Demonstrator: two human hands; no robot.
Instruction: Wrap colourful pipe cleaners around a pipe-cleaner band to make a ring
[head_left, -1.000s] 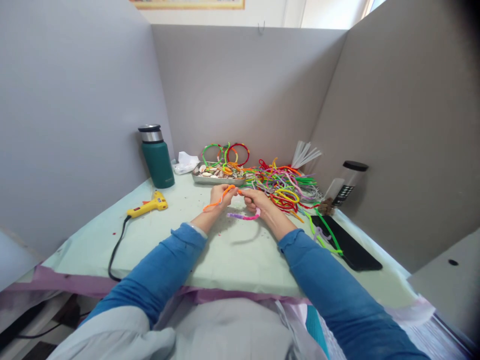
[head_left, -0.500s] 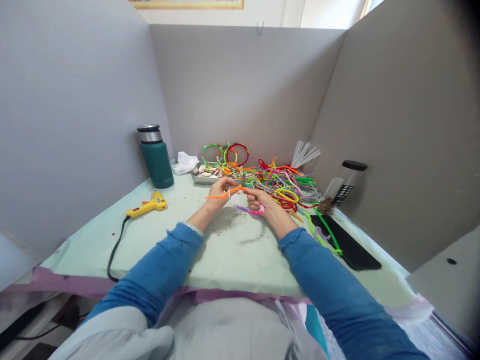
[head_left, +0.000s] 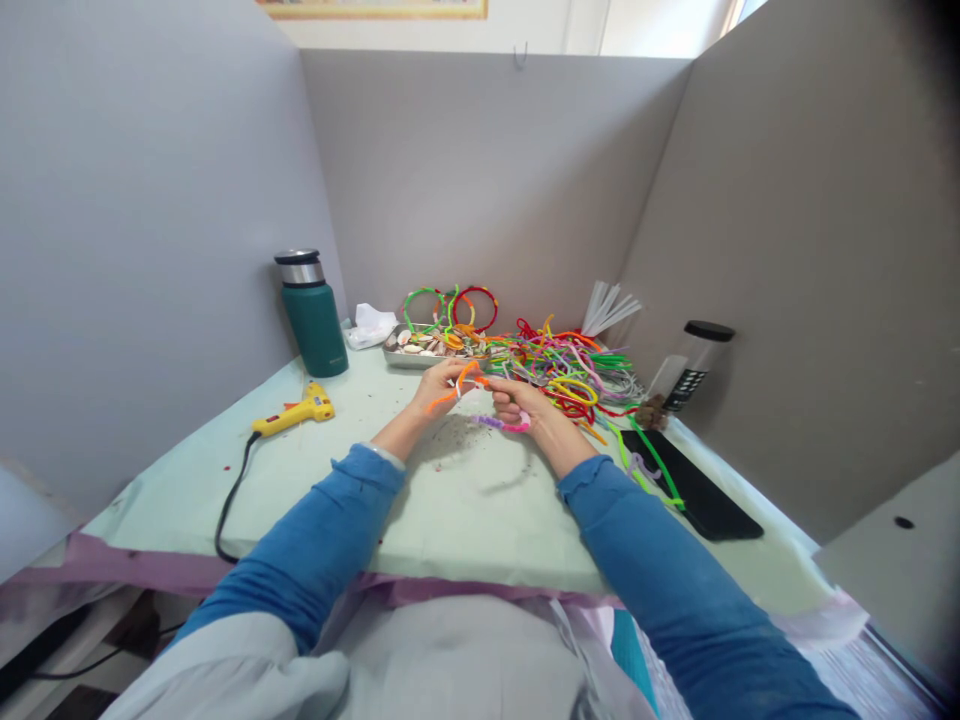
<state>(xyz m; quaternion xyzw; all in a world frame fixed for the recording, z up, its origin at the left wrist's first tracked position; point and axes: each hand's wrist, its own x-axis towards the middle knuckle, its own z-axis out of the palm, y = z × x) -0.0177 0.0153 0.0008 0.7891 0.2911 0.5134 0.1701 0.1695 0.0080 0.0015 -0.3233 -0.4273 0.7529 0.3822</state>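
Over the middle of the table my left hand (head_left: 439,384) and my right hand (head_left: 523,402) work close together. Between them runs an orange pipe cleaner (head_left: 466,372), bent into a loop, its loose end slanting down across my left fingers. My left hand is closed in a pinch around it by a thin white strip. The fingers of my right hand are curled, with thumb and forefinger pressed on the orange pipe cleaner's right end. Below my right fingers shows a curved pink and purple fuzzy length (head_left: 504,425); how it joins the orange part is hidden.
Behind the hands, a metal tray (head_left: 405,360) holds shells near several colourful hoops (head_left: 475,309). A heap of pipe cleaners (head_left: 570,370) lies right of it. A yellow glue gun (head_left: 295,411) and a green bottle (head_left: 312,320) stand left; a black phone-like slab (head_left: 697,490) lies right.
The orange pipe cleaner has gone from nearly straight to a raised loop, and its loose end now points lower. My left fingers have shifted slightly; my right hand stays nearly still.
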